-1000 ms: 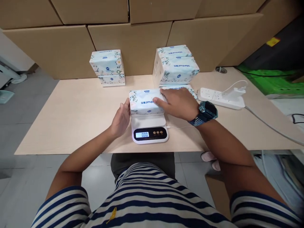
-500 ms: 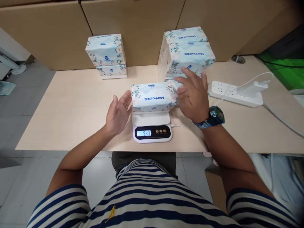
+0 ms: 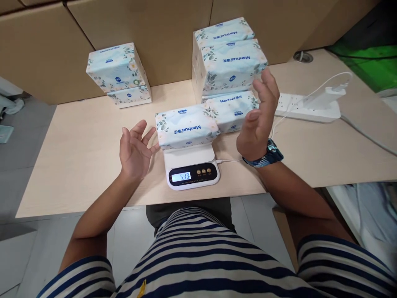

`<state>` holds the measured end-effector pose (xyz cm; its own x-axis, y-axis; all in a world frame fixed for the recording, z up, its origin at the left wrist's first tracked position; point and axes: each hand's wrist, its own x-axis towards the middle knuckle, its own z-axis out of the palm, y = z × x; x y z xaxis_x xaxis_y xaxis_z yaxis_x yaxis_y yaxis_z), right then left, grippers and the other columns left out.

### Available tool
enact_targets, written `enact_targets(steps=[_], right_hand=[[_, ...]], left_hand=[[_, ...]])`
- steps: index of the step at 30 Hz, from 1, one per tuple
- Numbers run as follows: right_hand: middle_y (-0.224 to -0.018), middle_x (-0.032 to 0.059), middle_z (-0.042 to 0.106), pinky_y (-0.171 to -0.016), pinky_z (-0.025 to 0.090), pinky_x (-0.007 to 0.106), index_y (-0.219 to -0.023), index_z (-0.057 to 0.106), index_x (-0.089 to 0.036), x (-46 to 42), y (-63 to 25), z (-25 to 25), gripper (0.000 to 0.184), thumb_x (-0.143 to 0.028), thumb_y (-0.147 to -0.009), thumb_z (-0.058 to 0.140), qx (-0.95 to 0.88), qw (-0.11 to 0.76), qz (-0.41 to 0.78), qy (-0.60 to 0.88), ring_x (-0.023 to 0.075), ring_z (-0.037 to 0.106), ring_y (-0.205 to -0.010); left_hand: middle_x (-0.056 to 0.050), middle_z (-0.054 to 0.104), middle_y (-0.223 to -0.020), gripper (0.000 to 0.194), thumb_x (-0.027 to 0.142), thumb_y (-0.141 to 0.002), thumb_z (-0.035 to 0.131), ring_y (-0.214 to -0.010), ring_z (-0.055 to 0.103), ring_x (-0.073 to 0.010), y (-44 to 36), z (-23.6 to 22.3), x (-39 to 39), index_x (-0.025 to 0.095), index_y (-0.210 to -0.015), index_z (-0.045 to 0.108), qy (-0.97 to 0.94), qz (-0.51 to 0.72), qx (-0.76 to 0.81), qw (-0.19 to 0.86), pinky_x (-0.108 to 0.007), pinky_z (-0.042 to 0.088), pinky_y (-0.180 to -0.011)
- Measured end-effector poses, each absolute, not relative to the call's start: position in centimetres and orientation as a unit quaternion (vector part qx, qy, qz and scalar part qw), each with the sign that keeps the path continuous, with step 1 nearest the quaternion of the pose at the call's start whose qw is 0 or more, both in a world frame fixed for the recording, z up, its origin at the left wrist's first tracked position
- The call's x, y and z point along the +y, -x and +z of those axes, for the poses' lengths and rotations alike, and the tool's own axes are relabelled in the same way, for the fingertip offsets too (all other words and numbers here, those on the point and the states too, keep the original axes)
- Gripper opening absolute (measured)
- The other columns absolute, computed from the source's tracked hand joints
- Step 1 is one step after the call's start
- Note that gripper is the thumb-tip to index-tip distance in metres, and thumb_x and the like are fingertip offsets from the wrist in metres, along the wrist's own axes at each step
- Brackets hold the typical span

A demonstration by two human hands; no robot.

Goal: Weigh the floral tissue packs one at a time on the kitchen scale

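A floral tissue pack (image 3: 187,128) lies across a white digital scale (image 3: 192,174), whose lit display seems to read 5.13. To the left of that pack is my left hand (image 3: 136,151), palm up with fingers spread, holding nothing; its fingertips come close to the pack's end. My right hand (image 3: 260,116) is raised on the other side, open and apart from the pack, with a watch on its wrist. Behind it, another tissue pack (image 3: 232,109) rests on the table, partly hidden by the weighed one, in front of a taller stack of tissue packs (image 3: 234,66).
A shorter stack of tissue packs (image 3: 116,72) stands at the back left. Cardboard boxes (image 3: 167,41) line the rear of the table (image 3: 87,145). At right lies a white power strip (image 3: 310,108) with a plugged-in charger and cables.
Both hands have drawn away from the pack on the scale, the right one outward. The display went from about 5.47 to 5.13. The camera view has tilted and shifted slightly.
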<state>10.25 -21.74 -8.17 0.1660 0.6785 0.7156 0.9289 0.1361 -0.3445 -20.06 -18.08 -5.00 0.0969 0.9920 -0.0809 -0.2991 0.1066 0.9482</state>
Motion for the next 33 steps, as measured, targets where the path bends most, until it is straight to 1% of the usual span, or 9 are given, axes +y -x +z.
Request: enact_targets(steps=[5,10,15,19,23,26,28,31,33], right_hand=[[-0.181,0.0142,0.023,-0.129,0.038,0.071,-0.177,0.008,-0.034,-21.5,-10.3,-8.6,0.071,-0.056,-0.110,-0.002,-0.640,0.476,-0.159,0.582,0.0414,0.025,-0.171],[-0.173,0.0160,0.036,-0.130,0.035,0.069,-0.167,0.033,-0.030,-21.2,-10.1,-9.1,0.061,-0.054,-0.114,0.014,-0.660,0.538,-0.149,0.502,0.0431,0.039,-0.164],[-0.174,0.0143,0.032,-0.131,0.031,0.072,-0.173,0.022,-0.034,-21.4,-9.8,-9.5,0.070,-0.060,-0.111,0.002,-0.650,0.487,-0.154,0.563,0.0419,0.031,-0.168],[-0.175,0.0129,0.034,-0.132,0.030,0.072,-0.169,0.025,-0.038,-21.5,-9.7,-9.6,0.066,-0.061,-0.111,0.006,-0.648,0.503,-0.134,0.556,0.0413,0.032,-0.168],[-0.175,0.0101,0.039,-0.134,0.015,0.079,-0.165,0.030,-0.042,-21.7,-9.4,-9.5,0.062,-0.064,-0.111,0.009,-0.632,0.511,-0.110,0.572,0.0435,0.033,-0.168],[-0.175,0.0103,0.042,-0.133,0.005,0.084,-0.168,0.025,-0.043,-22.1,-8.9,-9.2,0.064,-0.062,-0.111,0.005,-0.629,0.480,-0.094,0.604,0.0437,0.035,-0.168],[-0.173,0.0117,0.048,-0.133,0.004,0.085,-0.170,0.023,-0.041,-22.3,-8.7,-8.8,0.067,-0.062,-0.110,0.002,-0.641,0.437,-0.080,0.626,0.0416,0.038,-0.167],[-0.165,0.0131,0.060,-0.134,0.008,0.084,-0.164,0.041,-0.035,-22.3,-9.1,-8.3,0.074,-0.069,-0.109,0.004,-0.680,0.370,-0.064,0.630,0.0386,0.045,-0.163],[-0.165,0.0128,0.061,-0.136,0.008,0.081,-0.161,0.047,-0.031,-22.0,-9.7,-7.9,0.084,-0.081,-0.104,0.010,-0.733,0.322,-0.046,0.597,0.0386,0.047,-0.162]], left_hand=[[-0.011,0.053,-0.169,0.083,0.097,-0.074,0.067,-0.159,0.049,-0.0460,20.0,-5.0,-17.9,0.026,-0.116,0.073,-0.413,0.533,0.421,0.607,-0.039,0.069,-0.082],[-0.010,0.049,-0.171,0.082,0.098,-0.078,0.062,-0.159,0.049,-0.0460,20.0,-5.1,-18.0,0.027,-0.118,0.072,-0.427,0.529,0.414,0.605,-0.042,0.069,-0.086],[-0.009,0.044,-0.173,0.081,0.099,-0.080,0.057,-0.162,0.044,-0.0461,20.0,-5.6,-18.2,0.031,-0.121,0.069,-0.447,0.520,0.441,0.579,-0.050,0.068,-0.097],[-0.008,0.036,-0.177,0.081,0.100,-0.084,0.050,-0.167,0.035,-0.0404,20.0,-6.6,-17.9,0.035,-0.132,0.061,-0.487,0.506,0.469,0.536,-0.055,0.061,-0.113],[-0.006,0.034,-0.178,0.083,0.100,-0.086,0.045,-0.169,0.033,-0.0359,20.4,-7.5,-17.3,0.038,-0.139,0.055,-0.523,0.512,0.468,0.495,-0.055,0.053,-0.124],[-0.005,0.036,-0.177,0.079,0.098,-0.088,0.046,-0.169,0.035,-0.0346,20.5,-7.8,-17.0,0.039,-0.139,0.057,-0.520,0.529,0.464,0.485,-0.053,0.049,-0.128],[-0.003,0.038,-0.176,0.075,0.096,-0.090,0.047,-0.168,0.036,-0.0335,20.5,-8.0,-16.9,0.040,-0.138,0.060,-0.508,0.544,0.463,0.481,-0.053,0.046,-0.130],[-0.001,0.041,-0.175,0.072,0.095,-0.090,0.049,-0.168,0.036,-0.0318,20.3,-8.2,-16.9,0.042,-0.137,0.063,-0.494,0.567,0.453,0.478,-0.051,0.044,-0.131],[0.000,0.043,-0.174,0.072,0.096,-0.087,0.052,-0.168,0.036,-0.0312,20.2,-8.3,-16.9,0.043,-0.135,0.065,-0.489,0.576,0.445,0.481,-0.050,0.044,-0.131]])
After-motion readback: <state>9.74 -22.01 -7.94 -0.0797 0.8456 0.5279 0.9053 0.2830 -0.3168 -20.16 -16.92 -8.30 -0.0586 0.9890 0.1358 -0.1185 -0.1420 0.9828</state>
